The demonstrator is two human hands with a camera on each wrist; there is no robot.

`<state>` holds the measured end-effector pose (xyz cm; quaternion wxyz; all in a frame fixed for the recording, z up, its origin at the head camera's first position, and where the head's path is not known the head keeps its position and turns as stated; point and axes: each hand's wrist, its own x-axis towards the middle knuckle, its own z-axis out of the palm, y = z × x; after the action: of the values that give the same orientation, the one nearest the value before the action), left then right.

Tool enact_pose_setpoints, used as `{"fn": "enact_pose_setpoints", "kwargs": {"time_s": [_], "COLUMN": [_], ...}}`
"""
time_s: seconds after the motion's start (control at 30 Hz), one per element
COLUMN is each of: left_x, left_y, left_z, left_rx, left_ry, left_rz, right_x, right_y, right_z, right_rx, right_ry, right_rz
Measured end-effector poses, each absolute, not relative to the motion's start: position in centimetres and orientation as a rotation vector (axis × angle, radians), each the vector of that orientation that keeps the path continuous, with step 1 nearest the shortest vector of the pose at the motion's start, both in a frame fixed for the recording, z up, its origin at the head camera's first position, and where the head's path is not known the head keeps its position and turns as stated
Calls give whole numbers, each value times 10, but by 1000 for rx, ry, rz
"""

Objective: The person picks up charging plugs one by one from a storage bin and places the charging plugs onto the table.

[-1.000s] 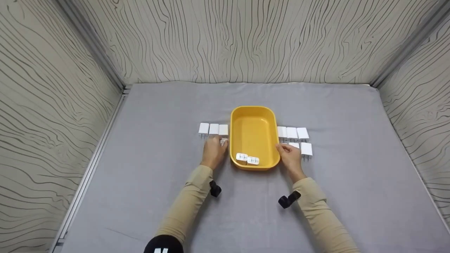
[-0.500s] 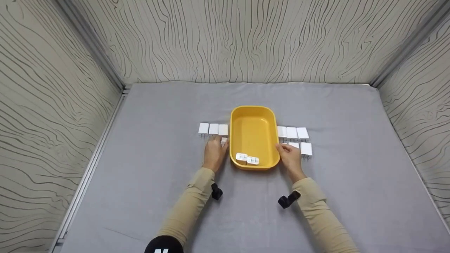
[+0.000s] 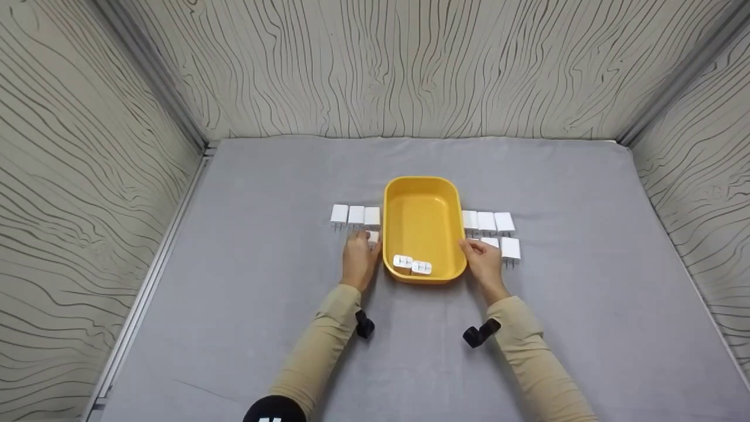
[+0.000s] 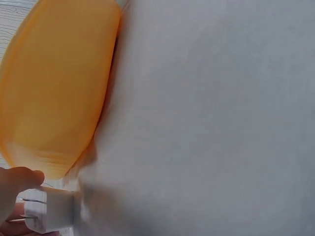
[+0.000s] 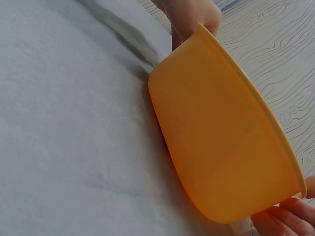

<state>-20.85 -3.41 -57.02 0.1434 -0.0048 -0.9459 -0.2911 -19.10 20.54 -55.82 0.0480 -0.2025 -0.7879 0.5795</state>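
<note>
Between the thumb and fingers of my left hand [image 3: 358, 262] is a white plug-in charger [image 4: 51, 211], its two prongs showing in the left wrist view. This charger sits beside the left wall of a yellow plastic bin [image 3: 423, 225]. On the bin's other side my right hand [image 3: 485, 266] pinches the rim, with the thumb at the edge and the fingers against the outer wall in the right wrist view. Two white chargers [image 3: 403, 262] lie inside the bin at its near end, prong faces up.
Three chargers [image 3: 355, 215] line up left of the bin. To its right another row of chargers [image 3: 486, 221] lies behind a nearer row [image 3: 511, 248], partly covered by my right hand. Grey cloth [image 3: 263, 246] covers the table, with patterned panels [image 3: 375, 70] around it.
My left hand has shifted slightly right and towards me, and more of the charger at its fingertips shows. The right hand and the bin have stayed in place.
</note>
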Motion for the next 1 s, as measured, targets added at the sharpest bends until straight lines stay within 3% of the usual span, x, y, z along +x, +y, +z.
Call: {"fn": "enact_pose_setpoints", "kwargs": {"time_s": [1.0], "left_x": [-207], "left_y": [-34], "left_z": [-574], "left_rx": [-35], "left_ry": [-2777], "left_rz": [-879], "right_x": [-190], "right_y": [204], "right_z": [-557], "right_rx": [-626], "right_ry": [-2402], "right_rz": [1776]}}
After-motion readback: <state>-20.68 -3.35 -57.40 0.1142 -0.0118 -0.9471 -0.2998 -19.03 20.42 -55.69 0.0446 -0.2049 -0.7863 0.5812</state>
